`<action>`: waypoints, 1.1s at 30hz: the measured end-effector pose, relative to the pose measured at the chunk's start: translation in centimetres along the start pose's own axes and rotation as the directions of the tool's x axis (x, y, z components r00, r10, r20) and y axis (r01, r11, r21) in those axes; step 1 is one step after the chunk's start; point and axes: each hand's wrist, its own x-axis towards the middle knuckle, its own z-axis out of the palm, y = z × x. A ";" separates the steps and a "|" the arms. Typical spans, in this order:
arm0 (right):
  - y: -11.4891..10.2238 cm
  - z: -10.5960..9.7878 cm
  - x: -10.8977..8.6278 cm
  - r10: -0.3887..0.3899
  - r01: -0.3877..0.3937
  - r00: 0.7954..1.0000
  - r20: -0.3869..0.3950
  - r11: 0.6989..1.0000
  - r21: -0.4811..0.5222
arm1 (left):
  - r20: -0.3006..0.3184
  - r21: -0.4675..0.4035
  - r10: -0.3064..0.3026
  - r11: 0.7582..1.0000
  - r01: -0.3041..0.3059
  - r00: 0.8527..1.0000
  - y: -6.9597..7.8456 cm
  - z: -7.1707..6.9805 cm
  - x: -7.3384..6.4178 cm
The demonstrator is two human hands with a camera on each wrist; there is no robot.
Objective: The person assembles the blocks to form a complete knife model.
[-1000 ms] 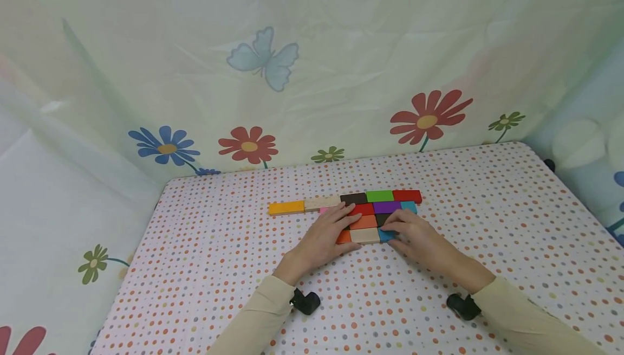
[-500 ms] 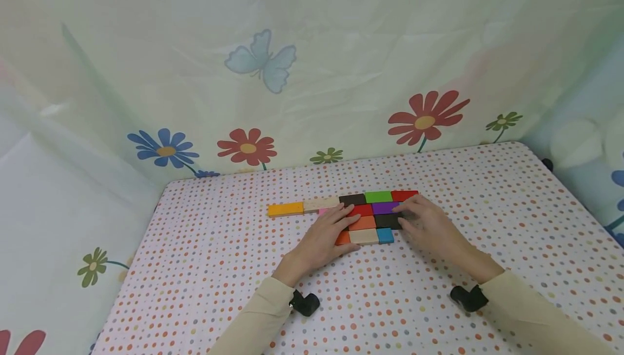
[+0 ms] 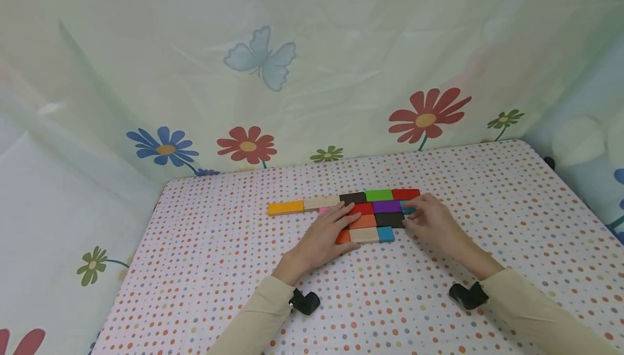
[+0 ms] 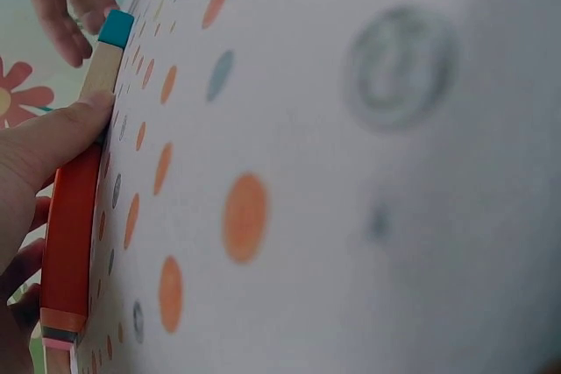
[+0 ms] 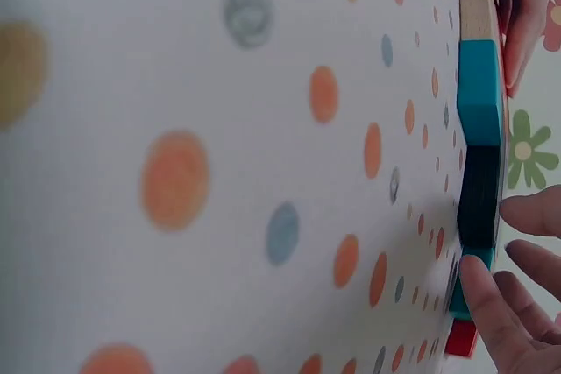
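Several coloured blocks lie flat in rows on the table, pushed close together. My left hand [image 3: 322, 236] rests on their left part with its fingers spread over the red block [image 3: 362, 209] and the orange block [image 3: 362, 221]. Its thumb lies along the near edge, by the plain wooden block [image 3: 364, 235]. My right hand [image 3: 434, 230] is at the right end, its fingers loosely bent. Its thumb touches the blue block [image 5: 466, 293] at the end of the purple block's [image 3: 387, 207] row, beside the dark block [image 5: 479, 199]. A shorter blue block [image 3: 386, 234] ends the nearest row.
The far row runs from a yellow block [image 3: 285, 208] to a red end block [image 3: 405, 194], with a green block [image 3: 378, 195] between. A dotted cloth [image 3: 219, 268] covers the table. A flowered sheet [image 3: 312, 73] hangs behind it.
My right hand has left the near blue block and moved right and away, past the dark block's end to the blue block behind. My left hand has stayed in place.
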 end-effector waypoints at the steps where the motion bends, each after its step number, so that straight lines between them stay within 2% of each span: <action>1: -0.1 0.1 0.1 -0.011 0.011 1.000 0.002 1.000 -0.003 | -0.002 0.001 0.001 1.000 -0.001 1.000 0.0 0.0 0.0; 13: -0.8 0.4 0.2 -0.032 0.033 0.999 0.013 0.998 -0.061 | 0.001 -0.007 0.003 1.000 -0.003 1.000 0.0 -0.1 0.2; 18: -0.8 0.3 0.4 -0.048 0.049 0.999 0.011 0.997 -0.066 | -0.002 -0.004 0.006 1.000 -0.006 1.000 0.1 -0.2 0.1; 27: -0.8 0.6 0.3 -0.029 0.028 0.999 -0.014 0.998 -0.062 | 0.000 0.005 0.010 1.000 -0.010 1.000 0.0 0.0 0.2; 33: -0.8 0.6 0.4 -0.038 0.038 0.999 -0.002 0.998 -0.044 | -0.005 0.001 0.008 1.000 -0.008 1.000 -0.1 0.1 0.2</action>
